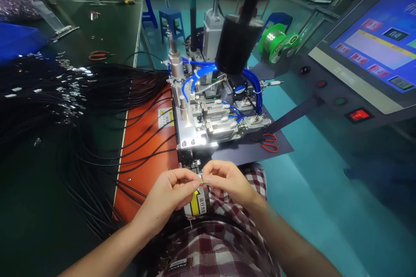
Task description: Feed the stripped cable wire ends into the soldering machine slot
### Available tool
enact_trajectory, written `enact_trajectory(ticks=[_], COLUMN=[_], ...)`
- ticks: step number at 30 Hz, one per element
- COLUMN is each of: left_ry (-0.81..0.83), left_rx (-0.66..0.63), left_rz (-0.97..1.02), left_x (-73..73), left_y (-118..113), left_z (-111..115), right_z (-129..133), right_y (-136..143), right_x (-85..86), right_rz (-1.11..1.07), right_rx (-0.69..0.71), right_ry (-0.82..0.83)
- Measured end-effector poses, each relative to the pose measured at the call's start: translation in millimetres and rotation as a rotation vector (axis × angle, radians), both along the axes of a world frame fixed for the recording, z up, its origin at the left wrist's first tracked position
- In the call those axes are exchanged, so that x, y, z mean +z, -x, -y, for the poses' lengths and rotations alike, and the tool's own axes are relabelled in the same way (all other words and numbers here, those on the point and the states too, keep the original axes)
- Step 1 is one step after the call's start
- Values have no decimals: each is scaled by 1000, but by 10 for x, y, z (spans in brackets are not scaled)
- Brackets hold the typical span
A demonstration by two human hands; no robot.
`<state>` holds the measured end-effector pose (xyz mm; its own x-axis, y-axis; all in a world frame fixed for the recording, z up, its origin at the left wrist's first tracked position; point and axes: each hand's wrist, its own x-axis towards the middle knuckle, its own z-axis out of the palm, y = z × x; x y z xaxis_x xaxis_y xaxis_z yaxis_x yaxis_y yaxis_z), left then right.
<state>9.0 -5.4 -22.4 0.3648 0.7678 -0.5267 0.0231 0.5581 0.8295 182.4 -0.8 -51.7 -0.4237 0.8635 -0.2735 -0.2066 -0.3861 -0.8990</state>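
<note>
Close in front of my body, my left hand (172, 190) pinches thin coloured wires (203, 183) between thumb and finger. From the other side my right hand (227, 180) pinches the same wires, its fingertips almost meeting those of the left. One strand looks yellow-green and another red; their ends are mostly covered by my fingers. Just below the hands is a label with a yellow arrow (195, 204). Beyond them stands a metal machine (208, 123) with blue air tubes.
Many black cables (100, 88) lie over the dark table (110, 30) and the orange machine surface (143, 143). Red-handled snips (269, 143) rest on the machine's right plate. A touch screen (380, 43) stands at right. A green wire spool (277, 41) sits behind the machine.
</note>
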Motion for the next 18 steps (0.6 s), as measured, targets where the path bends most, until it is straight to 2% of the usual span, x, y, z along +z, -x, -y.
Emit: enact_trajectory(ticks=[3,6,8,13,18], left_ry=[10,6,-2,-1,-18], left_rx=[-24,1,32,71,70], left_rz=[-26,-40,-49,-73,-73], left_x=[31,43,26,-38,-40], left_y=[-19,-32,-29,-7,-10], left_z=[-3,1,6,13,9], right_z=[-92,-119,-90,86,158], right_y=[-76,-81,-51,65,170], right_x=[79,114,93,13,63], right_rz=[67,124,138,131,196], right_rx=[112,127,60,-149,-266], right_ry=[-154,-272,-267,-97,-71])
